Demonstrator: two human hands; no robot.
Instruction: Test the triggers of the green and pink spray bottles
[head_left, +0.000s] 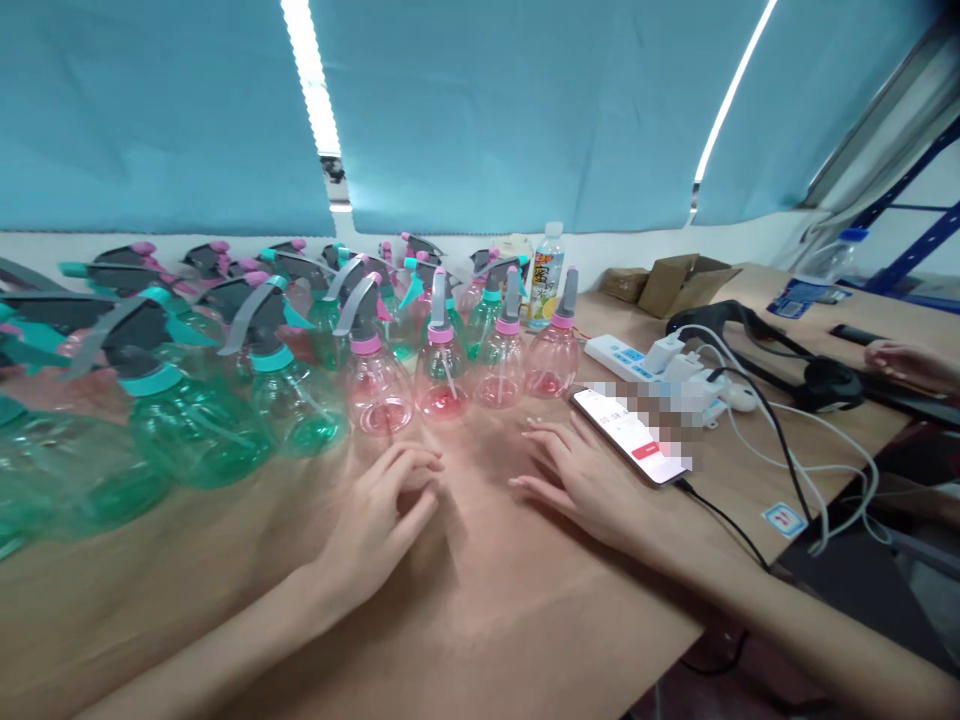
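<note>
Two relaxed grips, nothing in either one: the left grip (379,512) and the right grip (586,480) are low over the bench (487,630), fingers loosely curled, though I can't tell if they're actually touching it. Four pink spray bottles (500,372) stand upright in a row just beyond them, and green spray bottles (196,440) are bunched up to the left grip's left. A lit phone (611,420) lies screen-up just right of the right grip, with a loaded white power strip (616,354) past it.
</note>
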